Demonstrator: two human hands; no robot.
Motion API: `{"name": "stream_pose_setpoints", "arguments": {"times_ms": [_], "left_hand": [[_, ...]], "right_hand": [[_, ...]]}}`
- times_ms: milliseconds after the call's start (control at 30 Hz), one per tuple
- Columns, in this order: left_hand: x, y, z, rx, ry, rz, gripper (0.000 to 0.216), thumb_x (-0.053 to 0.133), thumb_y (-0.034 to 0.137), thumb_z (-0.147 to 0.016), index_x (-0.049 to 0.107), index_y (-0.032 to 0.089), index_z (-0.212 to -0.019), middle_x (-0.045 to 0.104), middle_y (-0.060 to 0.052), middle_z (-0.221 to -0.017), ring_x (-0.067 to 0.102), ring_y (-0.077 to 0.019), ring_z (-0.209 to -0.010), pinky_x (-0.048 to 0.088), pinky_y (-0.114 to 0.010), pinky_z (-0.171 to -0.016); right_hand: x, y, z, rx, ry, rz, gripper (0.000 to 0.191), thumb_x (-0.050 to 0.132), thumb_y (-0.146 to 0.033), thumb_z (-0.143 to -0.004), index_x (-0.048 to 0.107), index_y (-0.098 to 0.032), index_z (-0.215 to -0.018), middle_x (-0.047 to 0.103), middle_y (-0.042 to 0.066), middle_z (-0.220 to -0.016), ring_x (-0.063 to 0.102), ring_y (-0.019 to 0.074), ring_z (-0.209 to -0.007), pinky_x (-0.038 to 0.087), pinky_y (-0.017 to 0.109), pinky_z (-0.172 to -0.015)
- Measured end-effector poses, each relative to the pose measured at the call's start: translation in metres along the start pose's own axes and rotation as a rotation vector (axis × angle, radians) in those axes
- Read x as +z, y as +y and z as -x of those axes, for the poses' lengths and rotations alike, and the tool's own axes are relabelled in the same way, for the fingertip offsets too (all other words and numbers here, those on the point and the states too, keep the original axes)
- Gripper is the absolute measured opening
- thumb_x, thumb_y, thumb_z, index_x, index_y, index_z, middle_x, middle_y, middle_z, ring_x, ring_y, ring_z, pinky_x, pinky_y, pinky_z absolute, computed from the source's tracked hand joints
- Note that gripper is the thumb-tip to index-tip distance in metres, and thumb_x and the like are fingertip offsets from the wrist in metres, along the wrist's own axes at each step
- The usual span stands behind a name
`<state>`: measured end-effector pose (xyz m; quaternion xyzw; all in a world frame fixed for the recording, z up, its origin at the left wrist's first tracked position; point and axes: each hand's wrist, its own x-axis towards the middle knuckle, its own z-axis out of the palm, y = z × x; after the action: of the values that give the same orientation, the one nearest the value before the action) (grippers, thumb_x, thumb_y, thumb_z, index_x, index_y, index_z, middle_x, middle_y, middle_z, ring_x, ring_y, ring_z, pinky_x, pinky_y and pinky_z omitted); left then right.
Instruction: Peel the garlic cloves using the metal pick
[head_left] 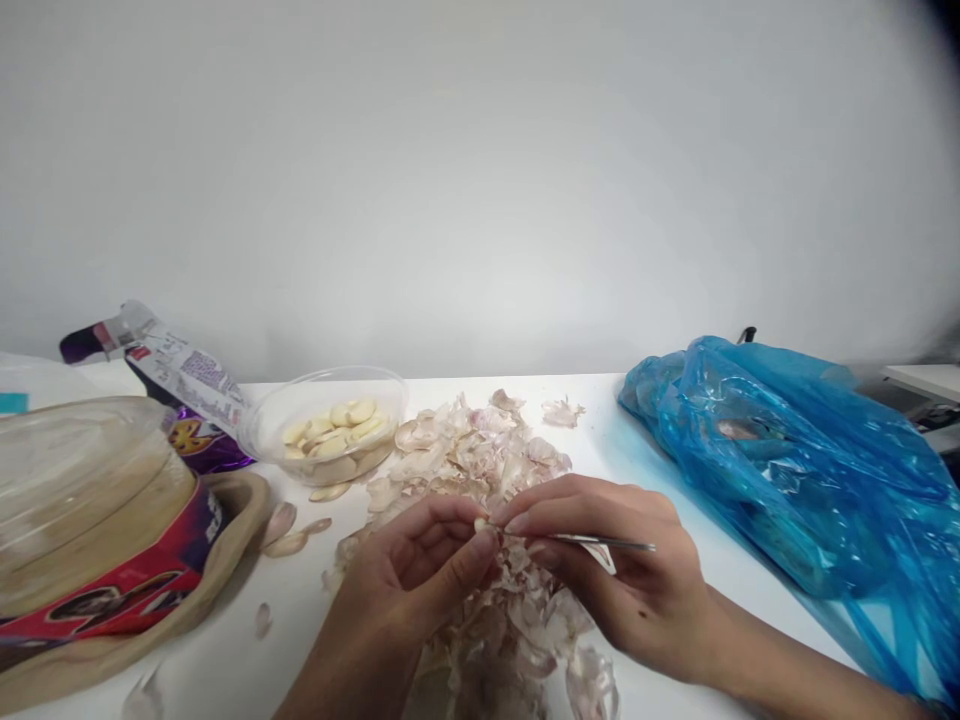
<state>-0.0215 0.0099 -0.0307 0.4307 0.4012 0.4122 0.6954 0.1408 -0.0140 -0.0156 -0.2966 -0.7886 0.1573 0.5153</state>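
My left hand [409, 575] is closed, pinching a small pale garlic clove [481, 524] between thumb and fingers. My right hand [615, 560] is closed on a thin metal tool [600, 542], its tip touching the clove. Both hands hover over a heap of papery garlic skins [480, 470] on the white table [600, 420]. A clear bowl [326, 425] with several peeled cloves stands behind and to the left of my left hand.
A blue plastic bag [787, 470] lies at the right. A large clear jar with a red label [90, 510] lies on a tan board [232, 540] at the left, with a purple snack packet [187, 400] behind it. Loose cloves [289, 530] lie near the board.
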Motion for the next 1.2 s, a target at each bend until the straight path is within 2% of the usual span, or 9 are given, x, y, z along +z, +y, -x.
{"name": "stream_pose_setpoints", "arguments": {"times_ms": [433, 733, 933, 1200], "left_hand": [[0.0028, 0.0028, 0.0016, 0.015, 0.040, 0.027, 0.015, 0.073, 0.026, -0.063, 0.065, 0.019, -0.074, 0.068, -0.001, -0.069, 0.062, -0.0176, -0.071, 0.047, -0.026, -0.065], [0.0035, 0.0024, 0.0003, 0.028, 0.053, 0.057, 0.013, 0.075, 0.022, -0.061, 0.068, 0.018, -0.072, 0.068, 0.000, -0.063, 0.061, -0.0132, -0.063, 0.047, -0.021, -0.060], [0.0043, 0.0051, 0.0024, 0.010, 0.060, 0.033, 0.010, 0.071, 0.022, -0.065, 0.068, 0.018, -0.075, 0.067, -0.001, -0.063, 0.058, -0.0134, -0.062, 0.046, -0.023, -0.061], [0.0030, 0.0067, 0.0033, 0.008, 0.065, 0.055, 0.011, 0.071, 0.025, -0.065, 0.069, 0.018, -0.074, 0.066, -0.002, -0.062, 0.056, -0.0136, -0.060, 0.044, -0.023, -0.060]], "right_hand": [[0.0002, -0.0013, 0.0014, 0.000, 0.013, 0.026, 0.019, 0.051, -0.007, -0.083, 0.059, -0.013, -0.099, 0.068, 0.008, -0.090, 0.064, 0.0142, -0.083, 0.054, 0.026, -0.069], [0.0004, 0.0003, 0.0026, -0.012, 0.046, 0.016, 0.022, 0.051, -0.001, -0.081, 0.059, -0.011, -0.100, 0.067, 0.009, -0.092, 0.064, 0.0145, -0.086, 0.054, 0.026, -0.073], [0.0008, 0.0021, 0.0032, -0.012, 0.082, 0.038, 0.024, 0.051, 0.001, -0.080, 0.059, -0.011, -0.099, 0.067, 0.009, -0.091, 0.064, 0.0149, -0.085, 0.054, 0.027, -0.072], [0.0018, 0.0027, 0.0031, -0.022, 0.059, 0.079, 0.023, 0.050, -0.003, -0.081, 0.058, -0.014, -0.100, 0.068, 0.009, -0.091, 0.065, 0.0155, -0.084, 0.055, 0.028, -0.070]]}}
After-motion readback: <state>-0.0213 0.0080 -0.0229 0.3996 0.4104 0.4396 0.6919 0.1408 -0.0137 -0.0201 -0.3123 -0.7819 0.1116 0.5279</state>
